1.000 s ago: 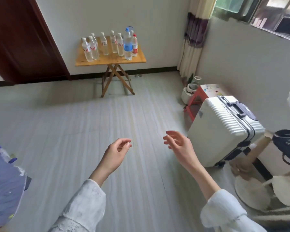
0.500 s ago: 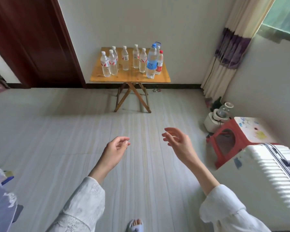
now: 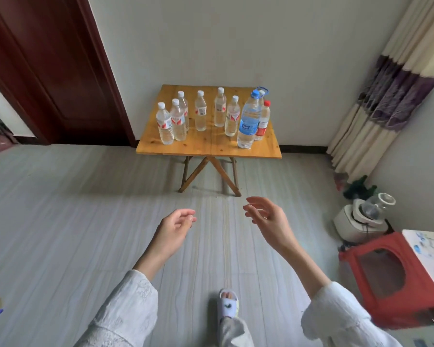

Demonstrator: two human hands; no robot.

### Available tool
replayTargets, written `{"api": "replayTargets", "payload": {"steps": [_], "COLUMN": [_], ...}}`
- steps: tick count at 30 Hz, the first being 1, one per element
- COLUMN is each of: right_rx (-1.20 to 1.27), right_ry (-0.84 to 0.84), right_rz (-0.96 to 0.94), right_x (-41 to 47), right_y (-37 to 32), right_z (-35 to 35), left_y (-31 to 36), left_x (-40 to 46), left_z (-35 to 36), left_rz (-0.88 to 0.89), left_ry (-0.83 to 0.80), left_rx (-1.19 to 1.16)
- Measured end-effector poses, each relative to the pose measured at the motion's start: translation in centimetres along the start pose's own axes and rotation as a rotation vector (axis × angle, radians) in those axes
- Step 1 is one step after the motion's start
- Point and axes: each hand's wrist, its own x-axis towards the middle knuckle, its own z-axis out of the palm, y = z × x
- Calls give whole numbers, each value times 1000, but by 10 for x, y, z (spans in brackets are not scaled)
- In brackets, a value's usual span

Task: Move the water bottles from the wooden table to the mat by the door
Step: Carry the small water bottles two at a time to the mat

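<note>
— Well, seeing the water bottles [image 3: 203,116] anywhere?
— Standing upright on the wooden table [image 3: 198,146] against the far wall, right of the dark red door [image 3: 53,71]. Clustering mostly clear with white caps; towering at the right end, a bigger blue-labelled bottle [image 3: 248,121], with a red-capped bottle [image 3: 263,121] just behind it.
— And holding anything?
— Holding nothing. Hovering over the grey floor [image 3: 60,209], well short of the table: left hand [image 3: 172,231] with fingers loosely curled, right hand [image 3: 268,221] with fingers spread and relaxed.
— Spotting anything else?
— Showing at the bottom edge, a foot in a white slipper [image 3: 227,305]; sitting on the right, a red stool [image 3: 391,279] near a white appliance [image 3: 358,219]; hanging in the corner, a striped curtain [image 3: 386,96].
</note>
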Motion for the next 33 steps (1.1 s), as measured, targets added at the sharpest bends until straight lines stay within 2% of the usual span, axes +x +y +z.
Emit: {"api": "replayTargets", "payload": {"steps": [11, 17, 23, 28, 33], "right_rx": [-30, -72, -119, -105, -190], "right_ry": [-103, -179, -172, -145, -117], "right_rz": [-43, -30, -5, 103, 98], "right_x": [246, 342, 446, 518, 573], "right_y": [-24, -28, -35, -46, -55], "right_z": [19, 57, 111, 160, 194], "left_y": [40, 28, 9, 9, 1], "left_x": [213, 302, 416, 501, 560], "left_z": [-40, -76, -124, -165, -188], "left_rz": [-41, -70, -79, -18, 39], "left_ry": [129, 167, 189, 205, 185], "left_rx": [-46, -66, -89, 4, 138]}}
